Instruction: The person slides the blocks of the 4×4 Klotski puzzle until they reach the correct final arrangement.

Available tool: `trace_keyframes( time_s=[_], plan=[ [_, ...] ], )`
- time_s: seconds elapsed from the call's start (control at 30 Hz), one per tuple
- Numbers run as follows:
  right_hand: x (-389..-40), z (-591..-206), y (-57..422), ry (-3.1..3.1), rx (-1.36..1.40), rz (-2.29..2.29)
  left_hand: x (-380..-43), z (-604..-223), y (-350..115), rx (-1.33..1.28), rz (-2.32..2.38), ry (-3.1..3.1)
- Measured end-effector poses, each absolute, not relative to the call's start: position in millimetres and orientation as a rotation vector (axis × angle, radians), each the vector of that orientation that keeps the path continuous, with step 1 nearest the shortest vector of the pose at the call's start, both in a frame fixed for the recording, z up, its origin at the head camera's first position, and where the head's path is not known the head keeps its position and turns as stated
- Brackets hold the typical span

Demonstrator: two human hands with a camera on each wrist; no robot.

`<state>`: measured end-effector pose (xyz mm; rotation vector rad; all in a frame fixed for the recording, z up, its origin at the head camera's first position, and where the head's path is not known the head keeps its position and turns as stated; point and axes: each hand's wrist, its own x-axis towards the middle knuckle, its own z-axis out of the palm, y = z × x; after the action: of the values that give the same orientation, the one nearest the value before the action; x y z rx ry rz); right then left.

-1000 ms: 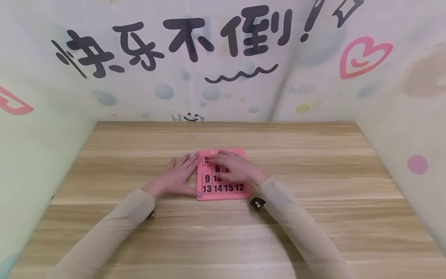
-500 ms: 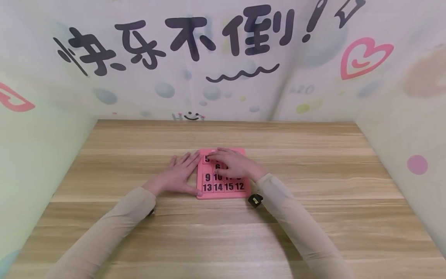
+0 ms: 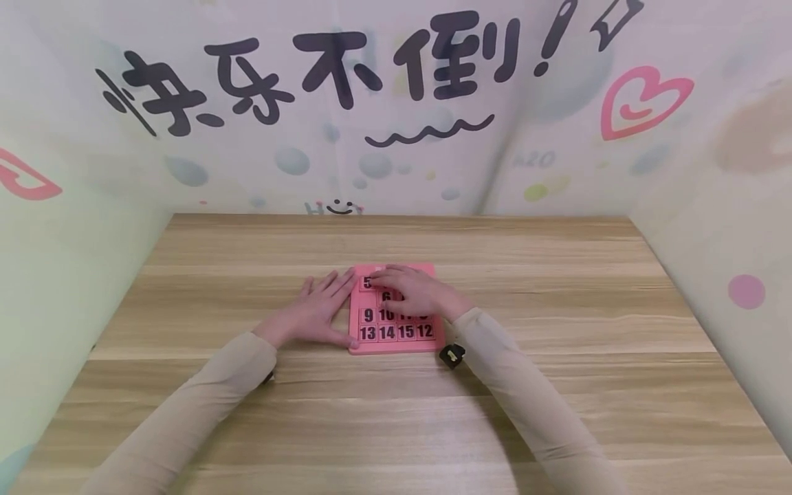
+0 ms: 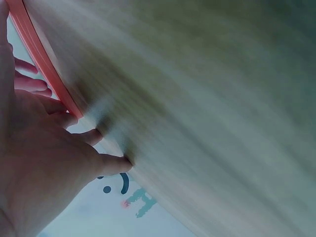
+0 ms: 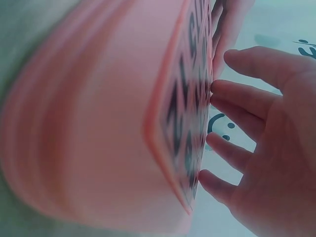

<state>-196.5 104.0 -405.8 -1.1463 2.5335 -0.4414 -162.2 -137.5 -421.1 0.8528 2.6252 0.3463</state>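
A pink sliding number puzzle (image 3: 355, 309) lies flat on the wooden table. Tiles 9, 10, 13, 14, 15 and 12 show, and a bare slot sits between 5 and 9 in the left column. My left hand (image 3: 312, 316) braces the puzzle's left side, fingers spread, thumb at the near left corner; the left wrist view shows some fingertips down on the wood beside the pink edge (image 4: 49, 69). My right hand (image 3: 423, 294) reaches over the upper tiles and hides several. In the right wrist view, that hand's fingertips (image 5: 205, 178) meet the tile faces.
The wooden table (image 3: 396, 426) runs up to a printed back wall (image 3: 396, 165), with side walls left and right. A small black device (image 3: 453, 355) sits under my right wrist, near the puzzle's near right corner.
My right hand has shifted very slightly away from me over the tiles, its thumb a little higher. The left hand keeps its place and the visible tiles stay where they were.
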Motion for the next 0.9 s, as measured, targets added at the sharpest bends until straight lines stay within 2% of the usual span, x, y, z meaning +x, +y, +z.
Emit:
trace_keyframes(
  time_s=[0.9],
  plan=[
    [-189.5, -404.5, 103.8, 2.53, -1.119, -0.423, -159.6, -416.6, -137.2, 0.856, 0.363, 2.618]
  ],
)
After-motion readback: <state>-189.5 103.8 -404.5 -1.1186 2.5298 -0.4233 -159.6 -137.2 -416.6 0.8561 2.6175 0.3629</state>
